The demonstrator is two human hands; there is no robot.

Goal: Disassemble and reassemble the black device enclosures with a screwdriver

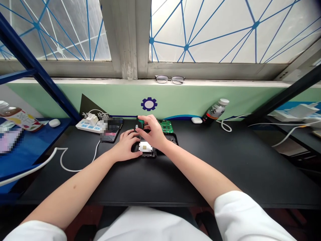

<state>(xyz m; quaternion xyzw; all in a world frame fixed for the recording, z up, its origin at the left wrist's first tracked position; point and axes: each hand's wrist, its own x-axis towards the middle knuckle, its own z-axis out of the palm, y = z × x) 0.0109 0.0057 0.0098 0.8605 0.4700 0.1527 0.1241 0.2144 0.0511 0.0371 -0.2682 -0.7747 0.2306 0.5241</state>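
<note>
My left hand [127,144] rests curled on the left edge of a small black device case [147,149] lying open on the black desk [225,160], holding it in place. A pale square part shows inside the case. My right hand [151,131] hovers just above the case, fingers pinched round a small black and green tool [140,123] that points down toward the case. A green circuit board [166,126] lies right behind my right hand, beside a black cover [174,137].
A phone [111,131] and a white power strip [88,123] with a white cable lie at the left. A white earbud case [196,120] and a dark bottle [215,111] sit at the back right. Glasses [170,79] rest on the window sill. A blue shelf [22,147] holds a drink bottle.
</note>
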